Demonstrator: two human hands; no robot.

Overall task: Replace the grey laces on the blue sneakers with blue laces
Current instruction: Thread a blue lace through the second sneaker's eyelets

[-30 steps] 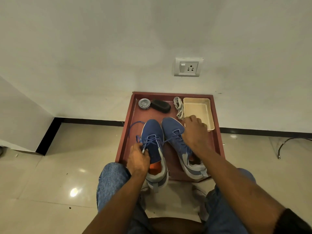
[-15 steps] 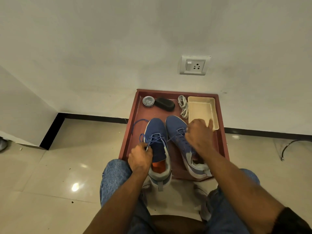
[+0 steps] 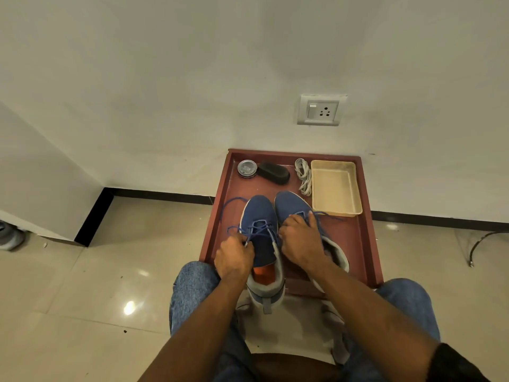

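Tray (image 3: 369, 244): set on floor against wall.
Sneakers (image 3: 259, 216): placed side by side in tray.
Tin (image 3: 247, 168), brush (image 3: 273, 173), laces (image 3: 303, 176), basket (image 3: 334, 188): lined up behind sneakers.

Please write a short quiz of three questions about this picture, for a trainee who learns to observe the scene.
1. True or false: the grey laces lie inside the beige tray.
2. Which hand has its grip on the blue lace of the left sneaker?
A. left hand
B. right hand
3. Fill in: the round tin sits beside a black ____.

Key:
1. False; they lie beside it, on the red tray.
2. A
3. brush
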